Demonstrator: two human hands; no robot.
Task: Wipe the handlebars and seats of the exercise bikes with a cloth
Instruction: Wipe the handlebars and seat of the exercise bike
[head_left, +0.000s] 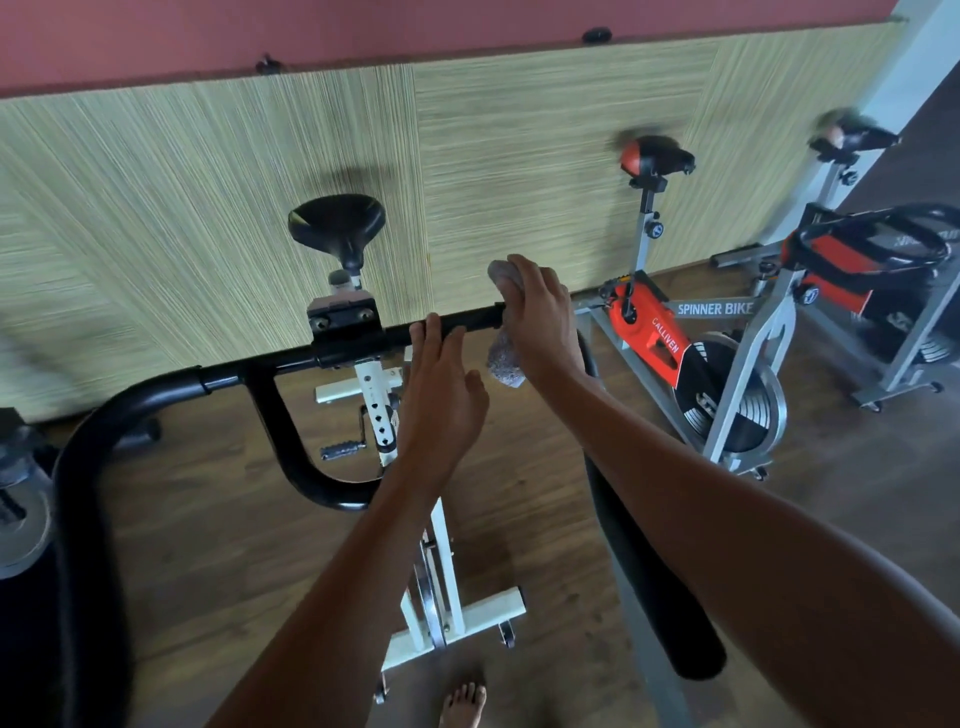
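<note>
A white exercise bike stands right in front of me with a black handlebar running across the view and a black seat beyond it. My right hand grips a grey cloth wrapped over the bar near its right bend. My left hand rests on the bar just left of the cloth, fingers straight over the tube. The bar's right grip runs down toward me under my right forearm.
Two orange-and-grey spinner bikes stand to the right, the nearer one close to my right arm, the farther one behind it. A green-striped wall panel backs the bikes. Another machine sits at the left edge. My bare foot is on the wooden floor.
</note>
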